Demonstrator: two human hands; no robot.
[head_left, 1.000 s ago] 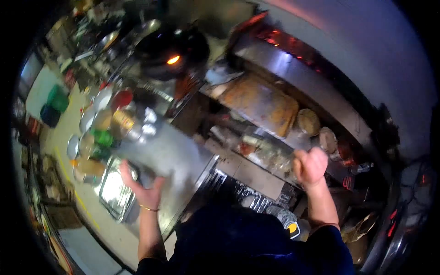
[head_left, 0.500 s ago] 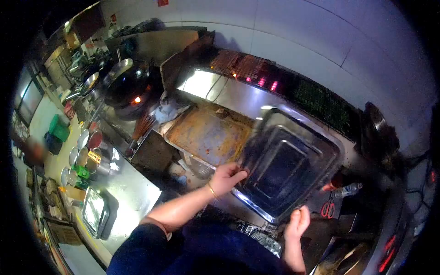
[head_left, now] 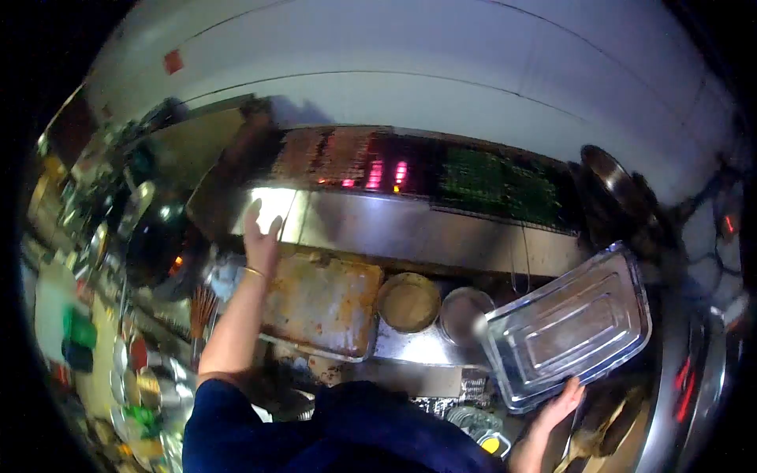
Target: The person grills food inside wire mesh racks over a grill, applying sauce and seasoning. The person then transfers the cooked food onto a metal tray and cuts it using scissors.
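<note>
My right hand [head_left: 561,404] grips the lower edge of a rectangular metal tray [head_left: 568,327], which is tilted at the right, beside the bowls. My left hand [head_left: 262,240] is raised at the left with thumb and fingers apart, holding nothing. It is in front of the bright steel ledge of the grill [head_left: 355,225], above the left end of a stained baking tray [head_left: 323,303]. Skewered food [head_left: 323,156] lies on the left of the grill, and green skewered items [head_left: 497,183] lie on its right.
Two round bowls, one with tan contents [head_left: 408,303] and one greyish [head_left: 465,314], stand right of the baking tray. A black wok [head_left: 158,244] is at the left, above a brush [head_left: 203,309]. A round metal pan [head_left: 603,169] leans against the back wall.
The metal tray has moved right, uncovering the bowls. My left hand has let go of it and moved up and left. The view has turned toward the grill.
</note>
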